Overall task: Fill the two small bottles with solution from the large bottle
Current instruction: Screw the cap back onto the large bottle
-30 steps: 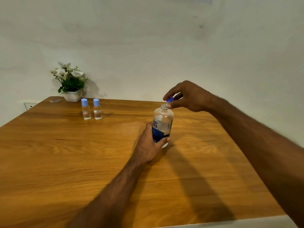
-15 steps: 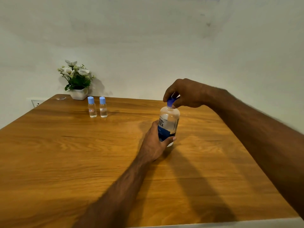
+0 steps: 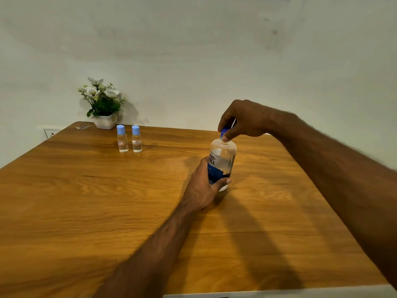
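Note:
The large clear bottle [image 3: 222,160] with a blue and white label stands upright on the wooden table [image 3: 86,201], right of centre. My left hand [image 3: 204,186] grips its lower body. My right hand [image 3: 240,120] comes from above and pinches the blue cap [image 3: 224,132], which sits on the bottle's neck. Two small clear bottles stand side by side at the far left of the table, both upright with light blue caps on: the left small bottle [image 3: 122,139] has a red-edged label, the right small bottle [image 3: 136,139] is plain.
A white pot of white flowers [image 3: 103,104] stands at the table's far left corner, just behind the small bottles. A small scrap [image 3: 81,127] lies near that corner. A wall socket [image 3: 50,132] is on the wall to the left.
One second ago my right hand held the blue cap just above the open neck. It has since lowered the cap onto the neck and still pinches it. My left hand kept its grip.

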